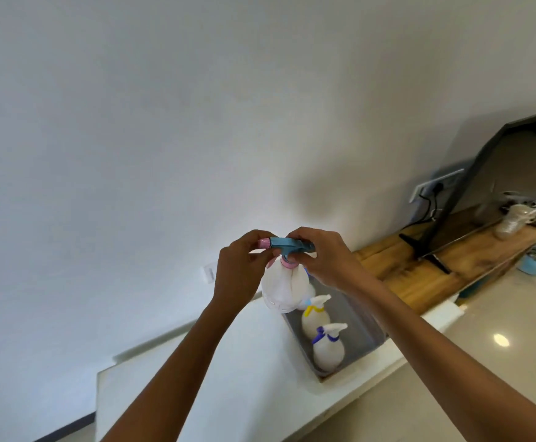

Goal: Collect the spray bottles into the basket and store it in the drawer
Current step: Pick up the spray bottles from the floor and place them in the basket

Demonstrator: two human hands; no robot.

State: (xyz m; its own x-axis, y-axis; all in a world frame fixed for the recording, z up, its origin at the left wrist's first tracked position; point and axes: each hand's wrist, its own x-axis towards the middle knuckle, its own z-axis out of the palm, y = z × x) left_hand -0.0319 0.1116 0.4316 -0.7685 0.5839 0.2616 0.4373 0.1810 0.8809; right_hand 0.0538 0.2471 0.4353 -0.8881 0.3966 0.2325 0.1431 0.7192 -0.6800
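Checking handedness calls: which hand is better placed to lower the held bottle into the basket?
Probably right. The right hand grips the blue-headed spray bottle on the side of the grey basket; the left hand only pinches its pink nozzle.

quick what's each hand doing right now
Left hand: closed on the nozzle end of the blue spray head.
Right hand: closed on the back of the same spray head, bottle hanging below.

A white spray bottle with a blue trigger head and pink nozzle point(287, 282) is hanging upright above the far end of the grey basket point(360, 327). Inside, a yellow-collared bottle point(315, 317) and a blue-collared bottle point(328, 347) are standing upright, side by side.
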